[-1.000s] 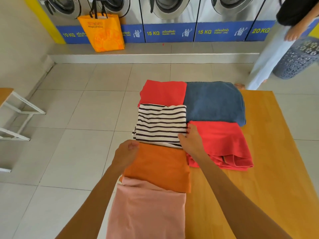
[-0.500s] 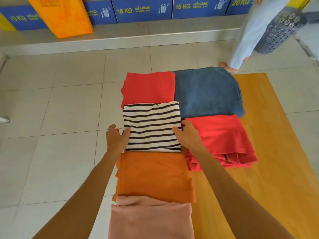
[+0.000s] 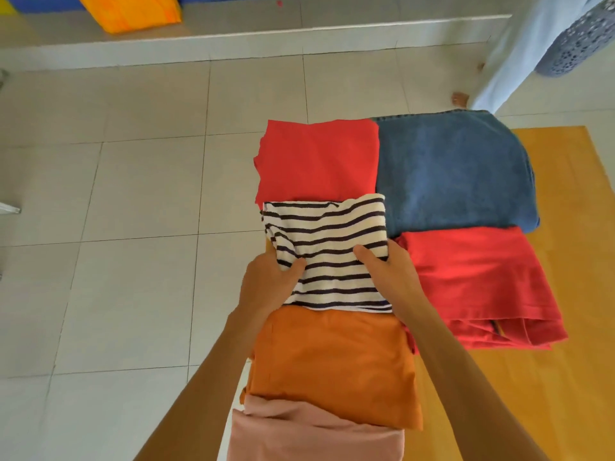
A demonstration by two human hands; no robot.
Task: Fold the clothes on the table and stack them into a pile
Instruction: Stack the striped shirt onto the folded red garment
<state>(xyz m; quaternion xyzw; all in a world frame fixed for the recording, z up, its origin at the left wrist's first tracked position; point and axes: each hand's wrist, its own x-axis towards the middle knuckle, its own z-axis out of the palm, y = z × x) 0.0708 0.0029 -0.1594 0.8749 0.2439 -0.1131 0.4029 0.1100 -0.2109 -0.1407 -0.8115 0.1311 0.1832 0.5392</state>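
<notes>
While both hands clamp the striped shirt [image 3: 327, 247] — left hand [image 3: 271, 284], right hand [image 3: 387, 277] — fingers [image 3: 366, 256] curled shut, thumbs on top.

floor [image 3: 116, 194]: pale square tiles with thin dark grout lines
raised step [image 3: 249, 38]: light ledge across the far side
orange bag [image 3: 133, 11]: on the step, top cut off by the frame
grey perforated basket [image 3: 579, 41]: far right, partly out of frame
bystander [image 3: 512, 54]: pale blue trousers, bare foot [image 3: 461, 98] on the tiles
</notes>
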